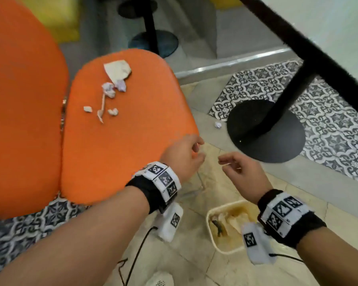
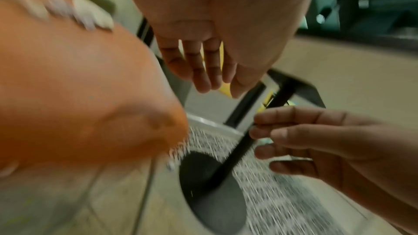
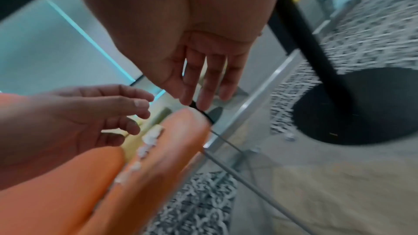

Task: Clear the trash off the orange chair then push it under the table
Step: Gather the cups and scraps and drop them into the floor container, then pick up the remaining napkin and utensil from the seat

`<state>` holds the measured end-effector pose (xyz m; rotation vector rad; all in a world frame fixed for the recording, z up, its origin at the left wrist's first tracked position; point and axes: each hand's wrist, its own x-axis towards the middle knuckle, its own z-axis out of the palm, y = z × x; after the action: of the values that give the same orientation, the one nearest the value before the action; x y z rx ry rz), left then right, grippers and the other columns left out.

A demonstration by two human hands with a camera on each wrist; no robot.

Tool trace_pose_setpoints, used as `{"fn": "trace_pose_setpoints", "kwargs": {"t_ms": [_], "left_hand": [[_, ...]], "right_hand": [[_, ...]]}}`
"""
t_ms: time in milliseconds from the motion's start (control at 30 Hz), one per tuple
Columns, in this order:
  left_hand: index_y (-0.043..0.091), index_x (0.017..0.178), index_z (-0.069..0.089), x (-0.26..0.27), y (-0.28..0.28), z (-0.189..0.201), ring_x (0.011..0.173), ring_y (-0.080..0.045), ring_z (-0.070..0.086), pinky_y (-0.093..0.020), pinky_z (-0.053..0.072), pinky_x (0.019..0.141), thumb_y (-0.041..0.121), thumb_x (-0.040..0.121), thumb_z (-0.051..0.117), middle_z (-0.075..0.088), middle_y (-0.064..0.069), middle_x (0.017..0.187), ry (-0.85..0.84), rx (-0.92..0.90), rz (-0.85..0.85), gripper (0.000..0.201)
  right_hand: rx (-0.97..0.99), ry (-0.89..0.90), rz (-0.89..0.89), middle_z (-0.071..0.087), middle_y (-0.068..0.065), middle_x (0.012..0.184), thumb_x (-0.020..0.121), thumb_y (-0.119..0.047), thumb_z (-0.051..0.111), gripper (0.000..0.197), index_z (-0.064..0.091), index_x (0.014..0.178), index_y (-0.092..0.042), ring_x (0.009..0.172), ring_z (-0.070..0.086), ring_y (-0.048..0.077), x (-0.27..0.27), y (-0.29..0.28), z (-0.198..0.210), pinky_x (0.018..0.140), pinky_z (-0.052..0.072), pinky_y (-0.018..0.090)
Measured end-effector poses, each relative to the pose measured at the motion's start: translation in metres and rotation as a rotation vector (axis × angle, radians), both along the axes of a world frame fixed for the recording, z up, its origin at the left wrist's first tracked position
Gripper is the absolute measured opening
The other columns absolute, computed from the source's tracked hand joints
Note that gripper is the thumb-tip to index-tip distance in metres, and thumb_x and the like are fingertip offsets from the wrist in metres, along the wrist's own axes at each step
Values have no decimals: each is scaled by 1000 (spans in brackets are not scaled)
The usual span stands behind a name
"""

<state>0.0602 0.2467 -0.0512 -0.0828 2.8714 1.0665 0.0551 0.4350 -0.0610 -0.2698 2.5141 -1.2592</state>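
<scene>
Both of our hands hang empty past the front corner of the orange chair (image 1: 120, 141) in the head view: the left hand (image 1: 182, 156) is loosely curled at the seat's edge, the right hand (image 1: 241, 170) has relaxed fingers over the floor, and neither holds anything. The trash (image 1: 114, 87), a torn paper, crumpled wads, small scraps and a thin strip, lies clustered toward the back of the seat, well apart from us. A tray-like bin (image 1: 213, 215) sits on the floor below our wrists, and one paper wad (image 1: 218, 125) lies by the black table base (image 1: 265, 131).

From the left wrist view, blurred, we see the left fingers (image 2: 199, 71) hanging slack and apart beside the seat.

The right wrist view shows the right fingers (image 3: 210, 78) straight and spread, with the white scraps strung along the seat below.

Our worry is the small pieces: a broad sweep could flick scraps over the edge onto the floor, missing the bin, and the thin strip may slip a loose pinch. Pushing the chair before the seat is clear would likely shake the litter off, and its legs could catch on the table base.
</scene>
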Motion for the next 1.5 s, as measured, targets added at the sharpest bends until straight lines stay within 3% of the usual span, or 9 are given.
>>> {"fn": "trace_pose_setpoints", "kwargs": {"t_ms": [167, 333, 500, 633, 800, 900, 1066, 1333, 1500], "left_hand": [[19, 117, 57, -28, -155, 71, 99, -22, 60, -36, 49, 87, 29, 84, 63, 61, -1, 113, 40, -66, 378, 35], [16, 124, 51, -45, -277, 18, 120, -32, 52, -43, 43, 101, 33, 74, 73, 56, -12, 128, -163, -193, 510, 57], [16, 124, 51, -83, -313, -32, 120, -29, 52, -39, 42, 103, 33, 78, 70, 56, -10, 126, -177, -66, 606, 53], [16, 119, 52, -107, -307, -51, 114, -29, 52, -40, 44, 99, 24, 85, 62, 57, -9, 120, -241, -87, 525, 36], [16, 104, 53, -111, -313, -42, 93, -29, 60, -35, 48, 78, 7, 83, 52, 63, -9, 104, -299, -21, 637, 23], [16, 89, 48, -109, -322, -28, 81, -29, 58, -32, 40, 65, 14, 84, 54, 60, -7, 91, -227, -17, 776, 9], [9, 92, 52, -122, -358, -27, 86, -36, 55, -35, 39, 71, 11, 87, 47, 63, -17, 101, -281, -12, 985, 7], [24, 104, 41, -119, -354, -49, 74, -27, 55, -35, 45, 66, 56, 82, 47, 54, -1, 95, -426, -155, 746, 40], [15, 100, 46, -118, -356, -58, 73, -26, 53, -38, 48, 63, 39, 94, 46, 56, -9, 99, -338, -180, 570, 25]], "right_hand": [[57, 20, 267, 68, -4, 111, 86, -16, 59, 28, 62, 114, -20, 93, 62, 14, -81, -141, 69, 85, 49, 30], [295, 42, 571, 58, 1, 133, 87, -20, 58, 44, 52, 130, -23, 117, 56, 22, -156, -307, 38, 94, 43, 29], [468, 55, 741, 54, 9, 116, 82, -22, 61, 26, 58, 107, -15, 105, 55, 29, -183, -403, -23, 83, 43, 32], [638, -36, 898, 61, 14, 97, 88, -11, 50, 9, 58, 87, -15, 92, 61, 32, -206, -416, -27, 71, 41, 30], [432, 120, 694, 60, 11, 104, 88, -17, 47, 8, 54, 86, -17, 92, 58, 31, -253, -419, -4, 73, 47, 38], [452, 239, 546, 50, 9, 113, 81, -42, 56, 39, 52, 109, -15, 103, 49, 29, -261, -433, -7, 77, 45, 39], [657, 213, 448, 39, 13, 123, 67, -67, 61, 78, 41, 121, -15, 109, 45, 34, -249, -439, -37, 91, 41, 40], [615, 218, 534, 39, 15, 128, 93, -43, 44, 37, 45, 122, -20, 97, 55, 37, -250, -424, -48, 67, 41, 37], [594, 188, 628, 46, 13, 114, 97, -32, 37, 23, 46, 110, -15, 84, 57, 35, -254, -415, -49, 59, 36, 34]]}}
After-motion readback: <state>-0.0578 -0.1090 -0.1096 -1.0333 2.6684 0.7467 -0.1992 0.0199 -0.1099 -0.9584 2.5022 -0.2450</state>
